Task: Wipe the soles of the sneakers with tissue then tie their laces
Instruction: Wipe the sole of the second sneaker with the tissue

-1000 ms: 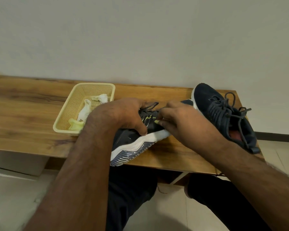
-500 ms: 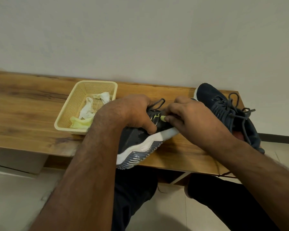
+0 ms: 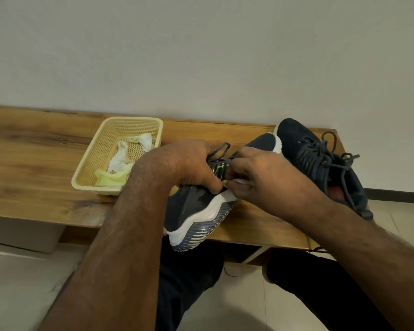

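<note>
Now I see the near sneaker (image 3: 196, 211) tilted on its side at the front edge of the wooden bench (image 3: 34, 163), its ribbed sole turned toward me and its heel past the edge. My left hand (image 3: 191, 163) grips its upper from above. My right hand (image 3: 261, 177) pinches a small white tissue (image 3: 240, 181) against the white sole rim, just beside the left thumb. The 2nd sneaker (image 3: 320, 163) lies behind my right hand, laces loose. Left of my hands, a yellow basket (image 3: 101, 149) holds crumpled tissues (image 3: 129, 154).
</note>
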